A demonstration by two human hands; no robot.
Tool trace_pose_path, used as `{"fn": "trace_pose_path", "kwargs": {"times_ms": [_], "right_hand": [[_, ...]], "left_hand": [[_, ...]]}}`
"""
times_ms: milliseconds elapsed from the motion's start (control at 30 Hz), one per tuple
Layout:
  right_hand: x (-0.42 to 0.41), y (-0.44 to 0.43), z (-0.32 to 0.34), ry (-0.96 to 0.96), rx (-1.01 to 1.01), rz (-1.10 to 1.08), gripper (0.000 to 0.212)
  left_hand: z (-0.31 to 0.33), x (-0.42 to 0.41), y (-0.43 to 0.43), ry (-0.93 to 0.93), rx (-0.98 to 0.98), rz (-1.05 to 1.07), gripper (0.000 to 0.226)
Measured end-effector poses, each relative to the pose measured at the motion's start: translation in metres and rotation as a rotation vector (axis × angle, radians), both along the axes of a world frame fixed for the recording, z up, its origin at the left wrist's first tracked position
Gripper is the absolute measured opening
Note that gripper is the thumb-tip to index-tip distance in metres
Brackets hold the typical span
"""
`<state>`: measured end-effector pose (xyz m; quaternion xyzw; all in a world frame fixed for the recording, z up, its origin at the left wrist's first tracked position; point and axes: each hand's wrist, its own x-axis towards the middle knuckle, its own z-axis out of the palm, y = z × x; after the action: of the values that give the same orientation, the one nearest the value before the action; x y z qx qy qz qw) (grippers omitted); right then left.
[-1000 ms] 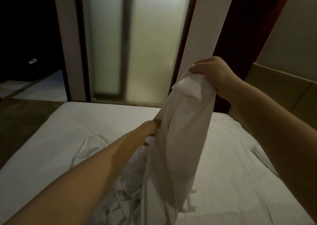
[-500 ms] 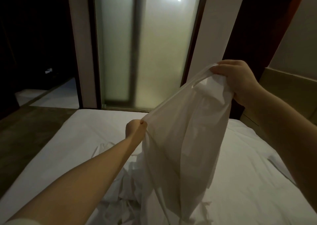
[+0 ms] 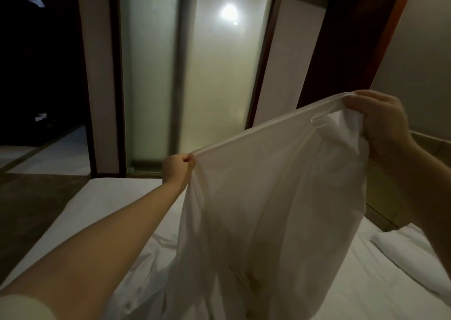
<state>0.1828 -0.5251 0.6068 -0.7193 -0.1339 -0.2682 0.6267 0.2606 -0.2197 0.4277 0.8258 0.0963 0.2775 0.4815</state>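
Left of the white-sheeted bed (image 3: 105, 197) lies a dark brown wooden floor (image 3: 31, 210). Above the bed's left half the left hand (image 3: 177, 168) is stretched forward, thumb and fingers pinching the hemmed top edge of a thin white fabric cover (image 3: 268, 210). The cover hangs in the air over the middle of the bed, its top edge drawn taut and rising toward the right, its lower part trailing into crumpled folds on the bed. Beyond the bed's far end stands a tall frosted glass panel (image 3: 219, 87) with a bright spot of light. Above the bed's right side the right hand (image 3: 380, 124), higher than the left, has its fingers curled round the bunched upper corner of the cover. Along the bed's right edge runs a beige padded headboard (image 3: 388, 197).
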Motion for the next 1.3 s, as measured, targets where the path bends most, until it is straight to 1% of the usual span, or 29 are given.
{"fn": "trace_pose_path", "kwargs": {"times_ms": [33,67,100,133,167,200,267,367,433,500,567,600,633,667,700,733,767,800,867,900,933,1000,1033,1100,1133,1200,1300], "right_hand": [[0.003,0.0,-0.002,0.011,-0.032,-0.022,0.02],[0.007,-0.001,-0.005,0.019,-0.073,-0.06,0.02],[0.012,-0.004,-0.01,0.028,-0.122,-0.11,0.02],[0.017,-0.009,-0.016,0.039,-0.175,-0.168,0.016],[0.021,-0.014,-0.023,0.05,-0.232,-0.228,0.01],[0.024,-0.019,-0.03,0.053,-0.291,-0.281,0.009],[0.029,-0.027,-0.042,0.028,-0.414,-0.35,0.016],[0.033,-0.033,-0.051,-0.021,-0.522,-0.418,0.023],[0.037,-0.038,-0.052,0.014,-0.532,-0.44,0.024],[0.044,-0.048,-0.053,0.139,-0.536,-0.411,0.028],[0.048,-0.061,-0.057,0.365,-0.543,-0.316,0.039],[0.045,-0.065,-0.058,0.475,-0.47,-0.238,0.043],[0.041,-0.067,-0.059,0.547,-0.344,-0.165,0.044],[0.036,-0.067,-0.059,0.558,-0.217,-0.114,0.044],[0.031,-0.063,-0.06,0.518,-0.148,-0.108,0.043],[0.025,-0.054,-0.059,0.455,-0.161,-0.114,0.042],[0.019,-0.039,-0.057,0.389,-0.237,-0.085,0.042],[0.011,-0.016,-0.058,0.31,-0.363,-0.011,0.044],[-0.007,0.034,-0.066,0.181,-0.689,0.203,0.053],[-0.012,0.054,-0.074,0.148,-0.8,0.272,0.058],[-0.016,0.067,-0.082,0.133,-0.842,0.294,0.058],[-0.017,0.071,-0.093,0.146,-0.768,0.266,0.043],[-0.016,0.067,-0.099,0.183,-0.725,0.267,0.035],[-0.017,0.062,-0.113,0.237,-0.702,0.327,0.023],[-0.018,0.062,-0.119,0.239,-0.694,0.362,0.022],[-0.021,0.062,-0.13,0.226,-0.623,0.408,0.028],[-0.026,0.057,-0.139,0.195,-0.546,0.402,0.037]], "left_hand": [[-0.003,0.005,-0.003,0.033,-0.095,-0.03,0.026],[-0.006,0.009,-0.006,0.06,-0.238,-0.071,0.024],[-0.008,0.01,-0.009,0.092,-0.418,-0.14,0.018],[-0.011,0.011,-0.011,0.131,-0.593,-0.213,0.018],[-0.014,0.014,-0.01,0.164,-0.729,-0.271,0.022],[-0.016,0.016,-0.006,0.178,-0.813,-0.308,0.025],[-0.016,0.021,0.006,0.18,-0.863,-0.334,0.029],[-0.001,0.025,0.024,0.147,-0.783,-0.374,0.03],[0.009,0.024,0.031,0.148,-0.674,-0.414,0.024],[0.019,0.019,0.033,0.166,-0.535,-0.422,0.022],[0.033,0.009,0.026,0.139,-0.317,-0.407,0.024],[0.042,0.001,0.019,0.106,-0.176,-0.394,0.023],[0.052,-0.007,0.01,0.074,-0.053,-0.392,0.02],[0.061,-0.017,0.001,0.058,0.037,-0.402,0.018],[0.07,-0.027,-0.007,0.055,0.093,-0.424,0.016],[0.076,-0.036,-0.016,0.049,0.133,-0.461,0.016],[0.082,-0.046,-0.026,0.038,0.177,-0.504,0.017],[0.086,-0.057,-0.037,0.033,0.237,-0.55,0.016],[0.092,-0.074,-0.058,0.033,0.347,-0.651,0.016],[0.093,-0.08,-0.066,0.03,0.382,-0.698,0.021],[0.092,-0.086,-0.073,0.032,0.397,-0.727,0.027],[0.087,-0.091,-0.076,0.05,0.348,-0.748,0.033],[0.084,-0.094,-0.074,0.063,0.297,-0.752,0.031],[0.077,-0.102,-0.073,0.073,0.232,-0.767,0.025],[0.074,-0.105,-0.073,0.074,0.222,-0.774,0.023],[0.067,-0.112,-0.075,0.071,0.173,-0.774,0.023],[0.053,-0.123,-0.078,0.074,0.104,-0.708,0.023]]}}
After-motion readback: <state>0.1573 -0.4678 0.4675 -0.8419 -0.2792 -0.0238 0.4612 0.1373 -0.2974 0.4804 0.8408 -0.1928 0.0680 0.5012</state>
